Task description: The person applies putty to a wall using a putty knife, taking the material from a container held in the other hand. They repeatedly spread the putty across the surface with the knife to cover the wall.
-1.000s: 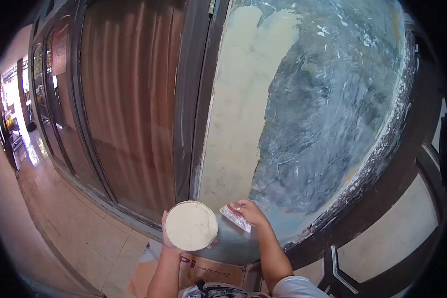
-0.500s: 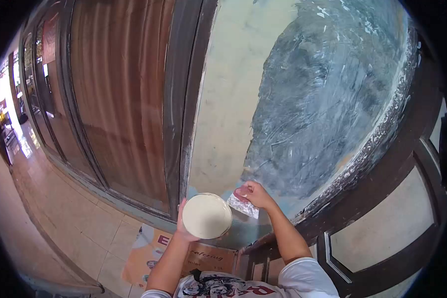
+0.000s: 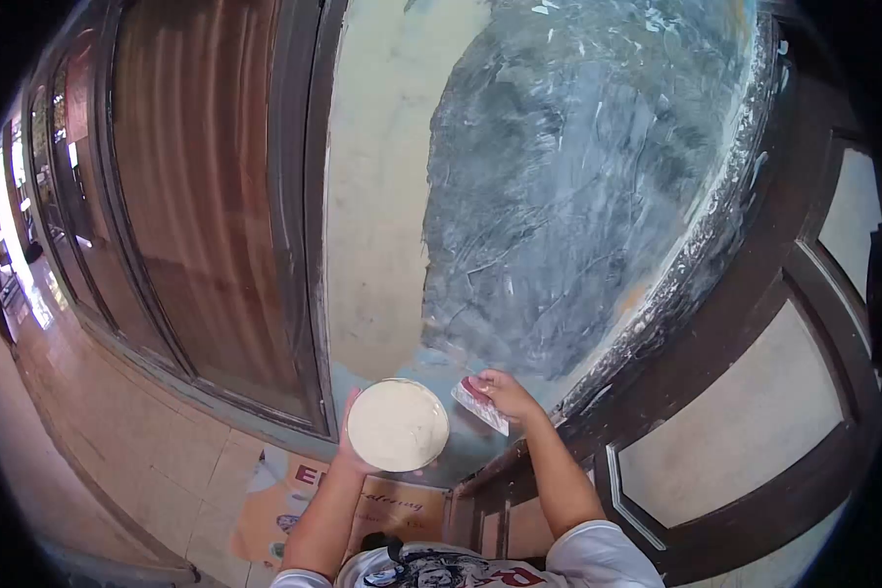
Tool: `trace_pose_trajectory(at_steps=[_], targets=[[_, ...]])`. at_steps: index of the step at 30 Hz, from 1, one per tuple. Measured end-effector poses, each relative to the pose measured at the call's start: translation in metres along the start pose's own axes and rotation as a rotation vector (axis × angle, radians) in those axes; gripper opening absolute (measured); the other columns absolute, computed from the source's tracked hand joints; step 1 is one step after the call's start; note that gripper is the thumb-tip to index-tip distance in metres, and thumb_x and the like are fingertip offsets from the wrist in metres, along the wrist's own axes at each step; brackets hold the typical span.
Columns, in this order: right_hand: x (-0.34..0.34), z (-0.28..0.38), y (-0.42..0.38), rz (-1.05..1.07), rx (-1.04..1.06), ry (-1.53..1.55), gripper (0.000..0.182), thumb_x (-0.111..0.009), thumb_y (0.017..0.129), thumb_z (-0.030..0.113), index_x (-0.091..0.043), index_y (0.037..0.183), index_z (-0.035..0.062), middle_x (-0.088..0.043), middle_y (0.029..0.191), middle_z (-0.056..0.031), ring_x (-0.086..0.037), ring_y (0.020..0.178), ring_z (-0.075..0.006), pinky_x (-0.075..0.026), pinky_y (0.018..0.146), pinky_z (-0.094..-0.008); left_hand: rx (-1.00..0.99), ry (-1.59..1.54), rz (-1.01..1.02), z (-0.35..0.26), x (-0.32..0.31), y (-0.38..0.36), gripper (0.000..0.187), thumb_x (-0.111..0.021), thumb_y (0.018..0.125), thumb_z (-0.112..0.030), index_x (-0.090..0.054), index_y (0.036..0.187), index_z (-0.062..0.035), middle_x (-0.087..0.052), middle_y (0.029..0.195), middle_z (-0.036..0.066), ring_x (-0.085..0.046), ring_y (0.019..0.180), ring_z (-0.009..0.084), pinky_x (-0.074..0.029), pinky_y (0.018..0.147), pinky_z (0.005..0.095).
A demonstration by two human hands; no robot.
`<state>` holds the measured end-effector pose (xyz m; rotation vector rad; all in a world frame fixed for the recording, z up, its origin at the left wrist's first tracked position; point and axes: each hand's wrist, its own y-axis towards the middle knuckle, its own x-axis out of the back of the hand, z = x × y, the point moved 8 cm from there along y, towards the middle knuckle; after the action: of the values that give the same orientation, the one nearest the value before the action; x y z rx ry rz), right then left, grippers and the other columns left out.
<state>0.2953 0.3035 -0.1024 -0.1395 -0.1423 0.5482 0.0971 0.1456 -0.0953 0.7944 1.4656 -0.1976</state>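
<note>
My left hand (image 3: 351, 453) is closed around the side and underside of a round tub (image 3: 398, 425) full of cream-coloured putty, held with its open top facing me. To its right, my right hand (image 3: 508, 396) grips a putty knife (image 3: 482, 410) by its dark red handle. The wide, pale blade is tilted, pointing down and to the left, a short way from the tub's rim. Behind both hands rises a wall (image 3: 549, 206), with a smooth cream strip on the left and a rough grey patch with white smears on the right.
A dark-framed window (image 3: 196, 196) with a brown curtain behind it stands left of the wall. On the right is a dark panelled door (image 3: 735, 421) with pale insets. A printed orange banner (image 3: 265, 500) lies on the tiled floor (image 3: 157, 436) below.
The view has turned right, so the wall and window sit further left. The putty knife has tilted, its blade now seen more edge-on. Both hands keep their holds.
</note>
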Motion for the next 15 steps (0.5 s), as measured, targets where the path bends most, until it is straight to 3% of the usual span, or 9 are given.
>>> trace_pose_trajectory(at_steps=[2, 4, 6, 8, 12, 13, 15], targets=[[-0.011, 0.017, -0.009, -0.022, 0.016, -0.027, 0.032, -0.066, 0.106, 0.033, -0.068, 0.114, 0.002, -0.071, 0.097, -0.0005, -0.063, 0.082, -0.0081, -0.052, 0.075, -0.027, 0.002, -0.004, -0.007, 0.01, -0.005, 0.011, 0.098, -0.038, 0.089, -0.087, -0.038, 0.161, -0.0205, -0.04, 0.16, 0.026, -0.045, 0.126, 0.0732, -0.045, 0.084, 0.0868], [-0.025, 0.017, -0.012, 0.082, 0.024, 0.04, 0.032, -0.067, 0.105, 0.033, -0.069, 0.113, 0.0024, -0.071, 0.097, -0.0012, -0.062, 0.083, -0.0085, -0.052, 0.075, -0.0271, -0.017, -0.004, -0.113, 0.019, 0.005, 0.018, 0.102, -0.041, 0.086, -0.089, -0.037, 0.161, -0.0198, -0.044, 0.155, 0.032, -0.05, 0.114, 0.0762, -0.051, 0.075, 0.081], [-0.025, 0.006, -0.014, 0.111, -0.014, -0.014, 0.033, -0.068, 0.105, 0.034, -0.068, 0.112, 0.0014, -0.071, 0.098, -0.0019, -0.063, 0.084, -0.0092, -0.052, 0.076, -0.0278, -0.008, -0.021, -0.115, 0.026, 0.005, 0.022, 0.104, -0.04, 0.085, -0.091, -0.036, 0.161, -0.0198, -0.042, 0.156, 0.033, -0.05, 0.113, 0.0774, -0.052, 0.077, 0.0808], [-0.01, -0.008, -0.018, -0.028, -0.069, 0.004, 0.033, -0.066, 0.106, 0.033, -0.069, 0.116, 0.0015, -0.073, 0.107, -0.0024, -0.065, 0.096, -0.0098, -0.052, 0.087, -0.0275, 0.049, 0.018, 0.033, 0.036, -0.009, 0.024, 0.104, -0.04, 0.086, -0.09, -0.036, 0.161, -0.0186, -0.042, 0.157, 0.032, -0.05, 0.115, 0.0761, -0.052, 0.08, 0.0805], [0.034, -0.016, -0.05, -0.188, 0.003, 0.064, 0.046, -0.064, 0.105, 0.039, -0.066, 0.126, -0.0022, -0.073, 0.11, -0.0047, -0.066, 0.097, -0.011, -0.054, 0.088, -0.0287, 0.057, 0.01, 0.045, 0.036, -0.016, 0.025, 0.106, -0.04, 0.085, -0.091, -0.035, 0.162, -0.0187, -0.04, 0.158, 0.031, -0.049, 0.119, 0.075, -0.051, 0.085, 0.0804], [0.039, -0.014, -0.058, -0.186, -0.064, 0.034, 0.05, -0.064, 0.106, 0.04, -0.064, 0.129, -0.0039, -0.073, 0.113, -0.0063, -0.067, 0.1, -0.0121, -0.054, 0.09, -0.0292, 0.062, 0.014, 0.047, 0.034, -0.017, 0.028, 0.106, -0.04, 0.085, -0.091, -0.035, 0.162, -0.0187, -0.04, 0.158, 0.031, -0.049, 0.119, 0.075, -0.051, 0.085, 0.0804], [0.036, 0.004, -0.075, -0.179, 0.016, 0.046, 0.05, -0.064, 0.105, 0.04, -0.064, 0.129, -0.0039, -0.072, 0.114, -0.0063, -0.066, 0.099, -0.0117, -0.054, 0.09, -0.0288, 0.066, 0.06, 0.038, 0.032, -0.018, 0.034, 0.106, -0.039, 0.085, -0.091, -0.034, 0.162, -0.0192, -0.039, 0.159, 0.031, -0.049, 0.12, 0.0743, -0.051, 0.086, 0.0799]])
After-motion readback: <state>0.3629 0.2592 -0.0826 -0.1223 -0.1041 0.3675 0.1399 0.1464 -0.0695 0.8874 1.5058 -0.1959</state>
